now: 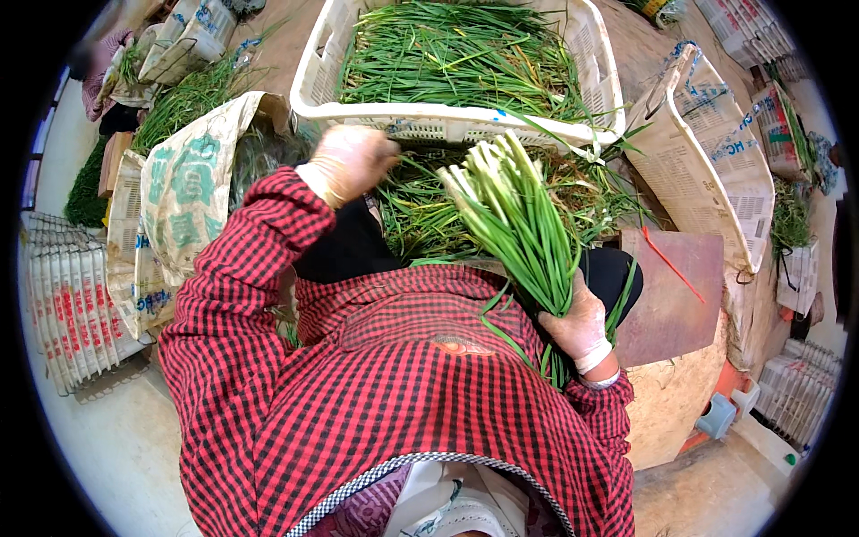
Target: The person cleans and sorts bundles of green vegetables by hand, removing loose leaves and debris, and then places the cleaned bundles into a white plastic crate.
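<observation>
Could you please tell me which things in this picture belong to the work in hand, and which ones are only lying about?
Seem part of the work:
bunch of greens, in the right hand
white crate of greens, in front
loose greens below the crate

Seem just lying about:
printed sack, left
stacked crates, far left
light blue container, lower right

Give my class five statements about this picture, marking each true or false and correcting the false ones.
1. The right hand holds a bundle of green stalks. True.
2. The left hand holds a second bundle. False: no bundle shows in it.
3. Long greens lie in the white crate. True.
4. The bundle's pale ends point away from the crate. False: they point toward it.
5. A red strip lies on the brown board. True.
</observation>
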Available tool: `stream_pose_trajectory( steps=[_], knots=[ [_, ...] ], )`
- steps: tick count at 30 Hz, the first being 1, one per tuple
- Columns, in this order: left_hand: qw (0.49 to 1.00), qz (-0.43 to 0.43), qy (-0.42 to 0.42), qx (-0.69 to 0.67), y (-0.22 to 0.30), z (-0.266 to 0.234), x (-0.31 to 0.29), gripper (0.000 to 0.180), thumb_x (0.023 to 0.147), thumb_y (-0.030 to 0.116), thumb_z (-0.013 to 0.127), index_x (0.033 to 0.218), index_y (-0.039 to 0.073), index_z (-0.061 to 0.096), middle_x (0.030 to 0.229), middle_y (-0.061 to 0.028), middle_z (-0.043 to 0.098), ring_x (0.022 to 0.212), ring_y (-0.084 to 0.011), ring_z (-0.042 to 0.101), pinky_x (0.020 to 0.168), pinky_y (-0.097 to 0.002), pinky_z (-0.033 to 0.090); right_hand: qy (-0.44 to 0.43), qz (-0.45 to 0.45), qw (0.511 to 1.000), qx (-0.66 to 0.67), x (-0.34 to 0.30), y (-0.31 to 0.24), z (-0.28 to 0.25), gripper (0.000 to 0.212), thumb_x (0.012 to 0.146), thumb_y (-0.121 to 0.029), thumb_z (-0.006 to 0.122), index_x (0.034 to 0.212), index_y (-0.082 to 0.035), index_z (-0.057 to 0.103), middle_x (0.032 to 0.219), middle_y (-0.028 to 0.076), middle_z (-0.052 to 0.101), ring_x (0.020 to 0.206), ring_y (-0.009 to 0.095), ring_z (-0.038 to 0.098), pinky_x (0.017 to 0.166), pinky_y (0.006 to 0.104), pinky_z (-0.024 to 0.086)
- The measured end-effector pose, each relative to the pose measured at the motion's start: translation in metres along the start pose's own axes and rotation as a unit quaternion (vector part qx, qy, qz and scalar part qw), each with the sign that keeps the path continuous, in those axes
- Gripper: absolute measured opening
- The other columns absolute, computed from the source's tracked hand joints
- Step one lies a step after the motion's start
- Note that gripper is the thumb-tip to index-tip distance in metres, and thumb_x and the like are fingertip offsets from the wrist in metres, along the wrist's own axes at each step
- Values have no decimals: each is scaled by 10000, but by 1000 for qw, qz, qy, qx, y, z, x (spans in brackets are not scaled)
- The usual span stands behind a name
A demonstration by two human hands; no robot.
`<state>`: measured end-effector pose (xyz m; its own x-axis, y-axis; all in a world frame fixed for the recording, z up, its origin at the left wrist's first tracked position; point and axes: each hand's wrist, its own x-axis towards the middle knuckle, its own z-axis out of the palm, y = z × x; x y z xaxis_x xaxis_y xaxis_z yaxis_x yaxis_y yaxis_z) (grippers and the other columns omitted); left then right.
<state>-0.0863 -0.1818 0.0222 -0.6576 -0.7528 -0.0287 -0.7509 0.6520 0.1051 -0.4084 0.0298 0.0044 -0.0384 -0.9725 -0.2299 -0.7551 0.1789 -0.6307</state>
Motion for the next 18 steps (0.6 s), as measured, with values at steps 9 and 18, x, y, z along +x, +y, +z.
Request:
stream_pose_trajectory(
  steps=[9,18],
  knots=[
    [968,-187,-61,157,-36,11,-10,208,775,240,562,703,81,675,701,-169,629,697,-315,642,615,-422,498,54,-25,998,-30,-2,2,1,854,579,-146,698,1349,-107,330,1060,194,605,912,373,603,768,426,503],
    [925,-325,-114,159,-88,-15,-51,178,780,201,577,875,102,690,815,-130,668,798,-295,648,695,-405,504,101,7,995,-8,-9,17,-10,792,590,-117,685,1313,-85,364,1014,175,626,881,363,620,756,406,507]
  ],
)
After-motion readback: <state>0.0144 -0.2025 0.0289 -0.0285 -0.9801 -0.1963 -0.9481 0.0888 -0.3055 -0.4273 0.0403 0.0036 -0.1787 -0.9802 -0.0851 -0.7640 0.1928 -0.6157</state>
